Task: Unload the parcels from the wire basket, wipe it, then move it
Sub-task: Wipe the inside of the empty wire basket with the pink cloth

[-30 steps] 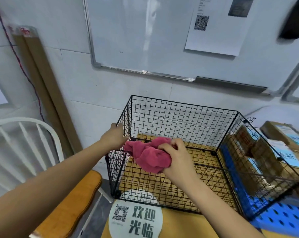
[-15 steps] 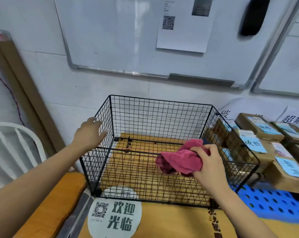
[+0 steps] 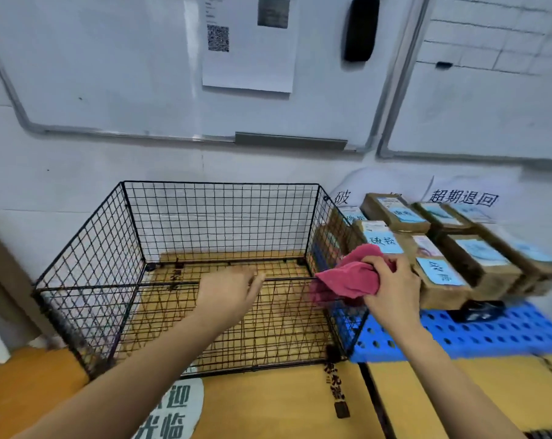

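The basket [image 3: 87, 255] below my left hand [image 3: 230, 293], which hovers open, is unloaded; parcels [image 3: 477, 261] sit just right of my right hand [image 3: 392, 289], gripping the cloth [image 3: 347, 278] against the basket's right wall. Moving it remains.

head cam | faces forward-down at wall [image 3: 78, 172] | near, above wire basket [image 3: 87, 264] | right edge perhaps motion-blurred

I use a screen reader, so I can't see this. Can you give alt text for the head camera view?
A person's right hand grips a pink cloth at the right wall of an empty wire basket, while the open left hand hovers over its floor. Labelled brown parcels sit on a blue pallet right of it.
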